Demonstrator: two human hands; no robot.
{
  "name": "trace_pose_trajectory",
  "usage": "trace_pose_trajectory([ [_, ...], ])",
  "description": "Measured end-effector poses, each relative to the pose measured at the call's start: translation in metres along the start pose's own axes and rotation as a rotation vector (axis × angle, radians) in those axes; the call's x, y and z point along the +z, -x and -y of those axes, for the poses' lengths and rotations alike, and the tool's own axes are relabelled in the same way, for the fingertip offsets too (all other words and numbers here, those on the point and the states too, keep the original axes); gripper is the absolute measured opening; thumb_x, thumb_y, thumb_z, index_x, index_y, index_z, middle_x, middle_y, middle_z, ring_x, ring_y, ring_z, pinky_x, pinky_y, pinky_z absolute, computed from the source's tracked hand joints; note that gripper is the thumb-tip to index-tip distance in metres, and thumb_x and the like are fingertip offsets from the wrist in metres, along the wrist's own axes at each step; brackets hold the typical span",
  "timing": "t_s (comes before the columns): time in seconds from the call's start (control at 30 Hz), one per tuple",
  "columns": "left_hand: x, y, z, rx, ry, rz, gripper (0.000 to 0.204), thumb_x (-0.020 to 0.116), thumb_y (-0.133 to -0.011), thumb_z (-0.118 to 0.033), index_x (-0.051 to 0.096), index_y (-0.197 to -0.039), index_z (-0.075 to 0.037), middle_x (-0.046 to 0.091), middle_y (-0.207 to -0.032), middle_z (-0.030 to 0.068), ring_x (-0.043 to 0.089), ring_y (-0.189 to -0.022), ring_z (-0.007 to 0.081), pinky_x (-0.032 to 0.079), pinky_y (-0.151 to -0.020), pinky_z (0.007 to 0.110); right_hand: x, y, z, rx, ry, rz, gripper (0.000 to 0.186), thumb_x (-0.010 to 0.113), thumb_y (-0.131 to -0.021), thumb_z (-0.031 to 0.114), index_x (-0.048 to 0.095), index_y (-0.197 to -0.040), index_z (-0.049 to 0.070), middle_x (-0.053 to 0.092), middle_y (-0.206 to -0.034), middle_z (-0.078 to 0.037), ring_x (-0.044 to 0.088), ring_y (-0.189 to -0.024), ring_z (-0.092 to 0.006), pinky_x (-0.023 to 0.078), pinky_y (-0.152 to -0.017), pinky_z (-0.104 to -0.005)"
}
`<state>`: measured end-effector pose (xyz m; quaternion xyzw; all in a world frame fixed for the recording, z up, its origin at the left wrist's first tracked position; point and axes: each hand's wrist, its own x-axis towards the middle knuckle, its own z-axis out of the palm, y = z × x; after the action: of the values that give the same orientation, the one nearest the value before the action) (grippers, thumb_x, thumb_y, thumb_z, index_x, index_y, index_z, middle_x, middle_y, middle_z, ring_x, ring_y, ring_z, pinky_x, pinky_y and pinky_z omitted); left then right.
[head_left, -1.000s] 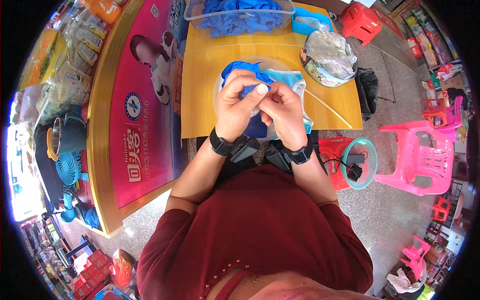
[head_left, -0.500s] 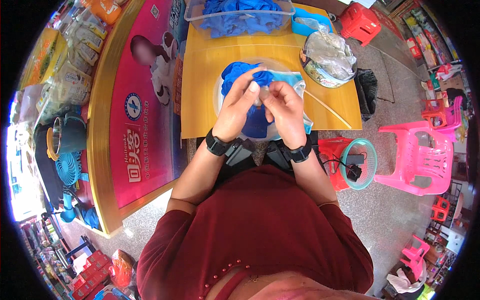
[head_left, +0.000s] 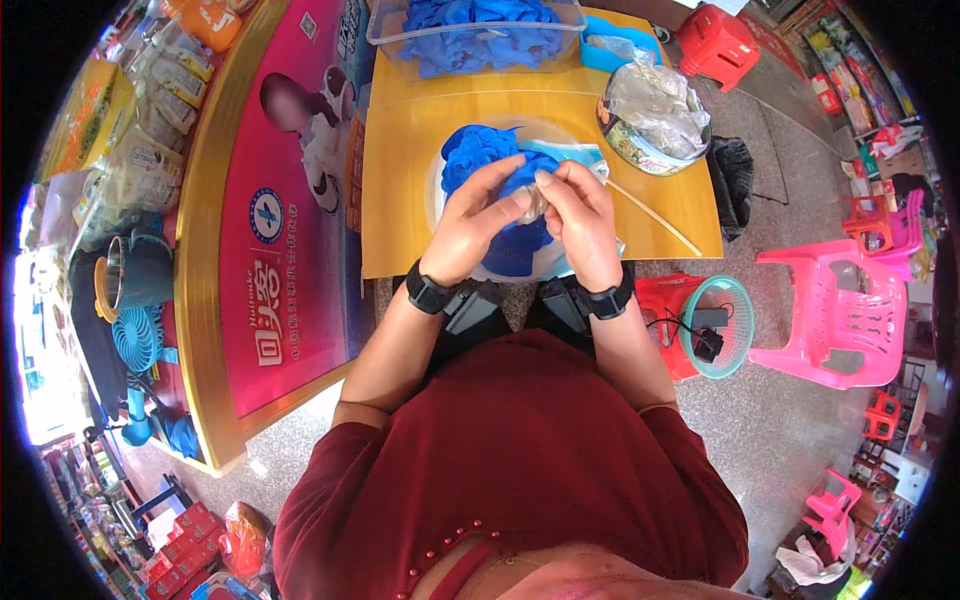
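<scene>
My left hand (head_left: 470, 222) and my right hand (head_left: 578, 215) meet over a translucent round bowl (head_left: 437, 205) on the yellow tabletop (head_left: 400, 150). Their fingers are closed on a small crumpled greyish piece (head_left: 532, 200), too indistinct to name. Crumpled blue pieces (head_left: 468, 150) lie in the bowl just beyond my fingers, with darker blue material below. Something flat in turquoise and white (head_left: 590, 152) is partly hidden behind my right hand. A thin light stick (head_left: 655, 215) lies on the table to the right.
At the table's back stand a clear tub of blue pieces (head_left: 480, 45), a blue container (head_left: 605, 55) and a round tin with plastic bags (head_left: 655, 125). A pink-fronted counter (head_left: 280, 250) borders the left. Right are a pink chair (head_left: 830, 310), red stool (head_left: 718, 50) and mesh basket (head_left: 725, 325).
A second ago blue material showed between my pinched fingers; now the greyish piece shows there. My fingertips have shifted slightly down and right.
</scene>
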<state>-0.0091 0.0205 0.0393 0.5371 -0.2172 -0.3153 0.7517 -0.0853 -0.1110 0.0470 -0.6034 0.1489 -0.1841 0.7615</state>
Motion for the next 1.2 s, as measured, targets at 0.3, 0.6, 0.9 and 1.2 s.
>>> trace_pose_trajectory([
  [0.3,-0.006,-0.006,-0.001,-0.045,0.239,-0.041,0.033,0.051,-0.093,-0.006,0.05,-0.125,0.002,0.062,-0.107,0.0099,0.059,-0.097,0.0174,0.048,-0.082,0.029,0.002,0.003,-0.003,0.034,-0.063,0.038,0.018,0.062,-0.092,0.021,0.057,-0.087,0.005,0.056,-0.071,0.002,0.048,-0.054,-0.0032,0.034,-0.044,-0.017],
  [0.6,0.003,0.001,0.008,0.047,0.302,-0.036,0.038,0.048,-0.096,-0.008,0.047,-0.132,0.002,0.06,-0.116,0.009,0.056,-0.103,0.0146,0.044,-0.091,0.027,0.004,0.003,-0.008,-0.162,0.138,0.023,0.018,0.066,-0.089,0.016,0.059,-0.097,0.002,0.058,-0.075,0.0,0.053,-0.062,-0.0035,0.037,-0.047,-0.0161],
  [0.9,0.001,0.003,0.008,0.15,0.071,-0.016,0.04,0.048,-0.097,-0.012,0.044,-0.135,0.002,0.059,-0.115,0.0054,0.053,-0.104,0.0115,0.041,-0.094,0.026,0.003,0.005,-0.005,-0.067,-0.009,0.043,0.012,0.067,-0.088,0.012,0.058,-0.087,0.005,0.056,-0.071,0.002,0.046,-0.054,-0.0017,0.035,-0.045,-0.0166],
  [1.2,0.003,-0.003,0.006,0.061,0.18,-0.019,0.04,0.057,-0.093,-0.01,0.049,-0.131,0.0,0.062,-0.109,0.0048,0.056,-0.1,0.0113,0.046,-0.084,0.024,0.002,0.006,-0.007,0.057,-0.222,0.042,0.016,0.065,-0.09,0.016,0.056,-0.08,0.006,0.051,-0.066,0.005,0.042,-0.056,-0.0007,0.032,-0.048,-0.0166],
])
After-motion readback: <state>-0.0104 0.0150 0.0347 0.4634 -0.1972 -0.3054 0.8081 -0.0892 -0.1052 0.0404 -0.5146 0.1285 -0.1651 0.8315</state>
